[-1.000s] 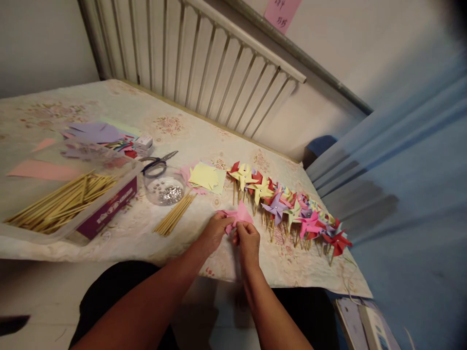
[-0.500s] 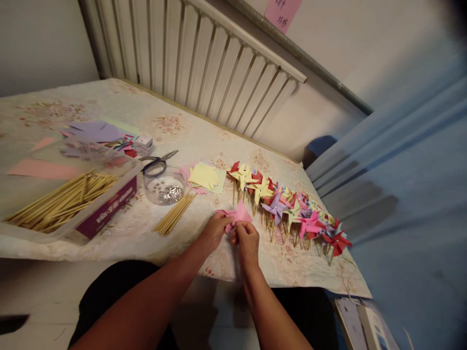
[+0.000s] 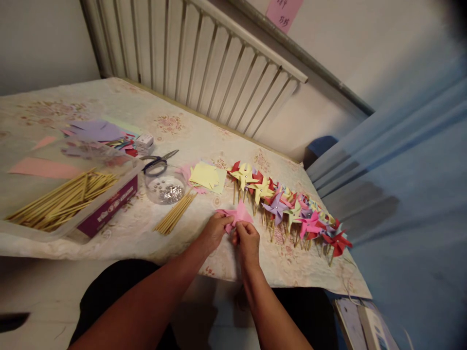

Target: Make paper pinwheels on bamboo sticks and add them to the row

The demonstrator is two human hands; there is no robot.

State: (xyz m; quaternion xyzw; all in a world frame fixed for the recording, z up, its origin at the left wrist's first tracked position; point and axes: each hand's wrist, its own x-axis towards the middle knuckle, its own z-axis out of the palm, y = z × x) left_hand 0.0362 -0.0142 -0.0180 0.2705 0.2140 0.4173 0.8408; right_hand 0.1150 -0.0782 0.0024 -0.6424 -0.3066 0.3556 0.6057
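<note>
A pink paper pinwheel (image 3: pixel 241 212) is held over the table's near side, its blades partly folded in. My left hand (image 3: pixel 216 230) pinches it from the left. On its near side, my right hand (image 3: pixel 248 239) has thumb and fingers closed on the same paper; whatever lies under the fingertips is hidden. Finished pinwheels on sticks (image 3: pixel 277 206) lie in a long row just to the right. Left of my hands is a small bundle of wooden sticks (image 3: pixel 175 212). Beyond it, a round clear dish (image 3: pixel 165 187) contains small shiny metal pieces.
Cut paper squares (image 3: pixel 204 176) lie behind my hands. Scissors (image 3: pixel 159 162) rest beside the dish. At left stands a clear plastic bin (image 3: pixel 136 167) with many sticks, and purple paper (image 3: pixel 95 130) lies behind it. A radiator (image 3: pixel 204 63) lines the wall; a blue curtain (image 3: pixel 412 184) hangs at right.
Both hands keep their grip on the pink pinwheel in nearly the same place. The view has shifted very slightly; nothing else visibly differs.
</note>
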